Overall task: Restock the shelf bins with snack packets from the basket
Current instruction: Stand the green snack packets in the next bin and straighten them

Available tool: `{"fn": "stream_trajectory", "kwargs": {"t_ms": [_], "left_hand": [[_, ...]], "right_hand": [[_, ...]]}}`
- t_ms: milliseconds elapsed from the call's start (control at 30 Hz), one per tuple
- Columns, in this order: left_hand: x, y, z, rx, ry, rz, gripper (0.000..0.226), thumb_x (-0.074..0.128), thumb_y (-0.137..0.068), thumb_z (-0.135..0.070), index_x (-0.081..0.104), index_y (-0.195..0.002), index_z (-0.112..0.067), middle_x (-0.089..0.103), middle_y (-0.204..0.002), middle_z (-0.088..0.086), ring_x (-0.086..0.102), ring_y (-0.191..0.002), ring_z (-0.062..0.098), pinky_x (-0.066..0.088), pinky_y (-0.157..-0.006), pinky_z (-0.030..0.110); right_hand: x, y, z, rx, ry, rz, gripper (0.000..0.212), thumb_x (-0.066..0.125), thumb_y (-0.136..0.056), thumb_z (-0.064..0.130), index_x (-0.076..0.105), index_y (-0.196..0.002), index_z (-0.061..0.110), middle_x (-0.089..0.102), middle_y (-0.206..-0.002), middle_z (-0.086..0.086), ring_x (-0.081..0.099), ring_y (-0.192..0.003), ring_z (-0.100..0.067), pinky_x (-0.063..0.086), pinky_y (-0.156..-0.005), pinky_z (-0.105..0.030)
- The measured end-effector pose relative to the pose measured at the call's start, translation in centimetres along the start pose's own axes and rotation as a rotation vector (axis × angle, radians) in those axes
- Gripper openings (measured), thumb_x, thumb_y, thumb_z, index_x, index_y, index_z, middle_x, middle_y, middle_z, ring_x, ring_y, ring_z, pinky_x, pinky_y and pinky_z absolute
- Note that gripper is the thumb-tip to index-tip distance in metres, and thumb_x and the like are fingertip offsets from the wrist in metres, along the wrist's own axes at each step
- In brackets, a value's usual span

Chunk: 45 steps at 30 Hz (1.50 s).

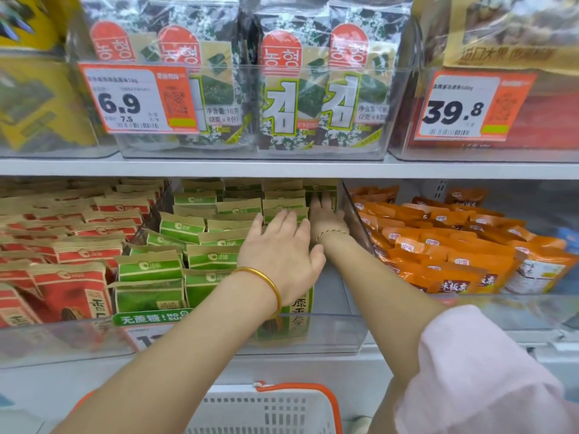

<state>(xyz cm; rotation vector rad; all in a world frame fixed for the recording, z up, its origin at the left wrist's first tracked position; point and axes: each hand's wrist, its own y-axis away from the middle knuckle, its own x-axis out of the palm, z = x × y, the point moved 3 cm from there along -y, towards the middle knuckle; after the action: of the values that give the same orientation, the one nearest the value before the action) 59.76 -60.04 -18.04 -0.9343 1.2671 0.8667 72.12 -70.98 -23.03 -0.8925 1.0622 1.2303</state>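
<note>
Two straight-fingered hands: your left hand (279, 245) presses flat on green packets (178, 227) in the middle bin (338, 333); your right hand (327, 219) lies deeper, fingertips shadowed. Above: 6.9 tag (138, 100), 39.8 tag (470, 108). Below, the basket (266, 415) is cut off.

We take the green packets (175, 270) as our mark: kraft-tan tops folded over bright green faces with a small white logo. Left of them we see red packets (72, 277), with the same tan tops over red. Right of them lie orange packets (438, 245) with small red-and-white badges. Above them stand seaweed packs (282, 89), dark green speckled white, each with a red-orange arch and big white lettering. Up and left of them hangs a price tag (138, 98), white with black digits and orange edging. Below them sits a white slotted basket (260, 415) with an orange handle (294, 386). In front of them we note a gold bangle (266, 283); lower right, a pale pink sleeve (476, 371).
</note>
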Motion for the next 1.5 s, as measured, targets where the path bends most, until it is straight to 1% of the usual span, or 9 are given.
{"fn": "stream_trajectory", "kwargs": {"t_ms": [300,400,500,633,933,1200,1267,1367,1500], "left_hand": [[-1.4,3.8,-0.5,0.087,0.129,-0.330,0.066,0.013,-0.089,-0.047,0.041,-0.141,-0.016,0.036,-0.150,0.006,0.027,-0.140,0.019,0.010,-0.117,0.038],[-0.1,8.3,-0.3,0.230,0.265,-0.589,0.044,0.039,-0.087,-0.032,0.063,-0.117,-0.010,0.058,-0.128,0.008,0.051,-0.120,0.025,0.033,-0.105,0.039],[3.8,13.2,0.2,0.325,0.282,-0.691,0.029,0.048,-0.082,-0.019,0.069,-0.101,-0.010,0.065,-0.113,0.006,0.056,-0.106,0.025,0.039,-0.089,0.038],[13.3,16.6,2.5,0.311,0.195,-0.347,0.025,0.047,-0.075,-0.019,0.067,-0.090,-0.014,0.066,-0.103,0.001,0.054,-0.096,0.023,0.034,-0.076,0.035],[29.9,21.3,6.1,0.050,0.189,0.628,0.029,0.043,-0.092,-0.015,0.060,-0.115,-0.015,0.058,-0.117,0.006,0.053,-0.106,0.025,0.047,-0.088,0.039],[31.9,22.4,7.2,-0.053,0.277,0.733,0.035,0.042,-0.095,-0.016,0.056,-0.127,-0.020,0.055,-0.128,0.004,0.055,-0.110,0.022,0.047,-0.083,0.030],[31.6,22.3,7.4,-0.073,0.306,0.724,0.036,0.040,-0.096,-0.016,0.055,-0.128,-0.019,0.052,-0.130,0.005,0.053,-0.114,0.022,0.045,-0.085,0.030],[30.8,22.3,7.2,-0.094,0.357,0.741,0.035,0.041,-0.097,-0.016,0.055,-0.129,-0.017,0.050,-0.131,0.005,0.052,-0.115,0.021,0.045,-0.079,0.027],[29.7,22.1,6.4,-0.108,0.478,0.772,0.033,0.043,-0.098,-0.018,0.054,-0.129,-0.014,0.051,-0.130,0.003,0.053,-0.100,0.015,0.041,-0.076,0.020]], "right_hand": [[-2.0,10.5,-0.6,-0.142,-0.234,-0.146,0.067,0.048,-0.089,-0.002,0.017,-0.149,0.007,0.016,-0.155,-0.011,0.031,-0.138,-0.028,0.029,-0.113,-0.038],[-1.6,19.1,-2.1,-0.222,-0.280,-0.246,0.067,0.046,-0.081,-0.016,0.035,-0.142,0.010,0.038,-0.142,-0.006,0.039,-0.132,-0.020,0.030,-0.109,-0.027],[0.7,24.8,-3.0,-0.283,-0.215,-0.298,0.052,0.051,-0.079,-0.015,0.056,-0.121,0.014,0.054,-0.118,-0.004,0.054,-0.112,-0.025,0.045,-0.092,-0.035],[5.4,27.2,-2.0,-0.377,-0.177,-0.199,0.041,0.054,-0.080,-0.008,0.059,-0.115,0.014,0.058,-0.113,-0.005,0.055,-0.106,-0.027,0.048,-0.084,-0.040],[27.7,27.9,-0.8,-0.584,0.435,0.993,0.058,0.047,-0.095,0.003,0.027,-0.147,0.020,0.039,-0.144,-0.012,0.049,-0.123,-0.031,0.047,-0.098,-0.041],[36.1,35.2,-1.7,-0.981,0.691,1.248,0.064,0.041,-0.099,0.027,0.002,-0.150,0.036,-0.001,-0.159,-0.003,0.031,-0.136,-0.034,0.042,-0.092,-0.036],[36.4,35.4,-1.6,-0.986,0.720,1.267,0.052,0.030,-0.100,0.038,0.013,-0.150,0.032,0.014,-0.157,-0.009,0.035,-0.132,-0.036,0.043,-0.099,-0.043],[35.8,35.0,-1.1,-0.950,0.663,1.295,0.043,0.034,-0.099,0.024,0.035,-0.142,0.015,0.050,-0.125,-0.012,0.049,-0.110,-0.030,0.046,-0.078,-0.034],[34.5,33.1,-0.7,-0.881,0.592,1.256,0.036,0.040,-0.095,0.013,0.051,-0.129,0.008,0.061,-0.112,-0.012,0.055,-0.093,-0.027,0.047,-0.082,-0.039]]}}
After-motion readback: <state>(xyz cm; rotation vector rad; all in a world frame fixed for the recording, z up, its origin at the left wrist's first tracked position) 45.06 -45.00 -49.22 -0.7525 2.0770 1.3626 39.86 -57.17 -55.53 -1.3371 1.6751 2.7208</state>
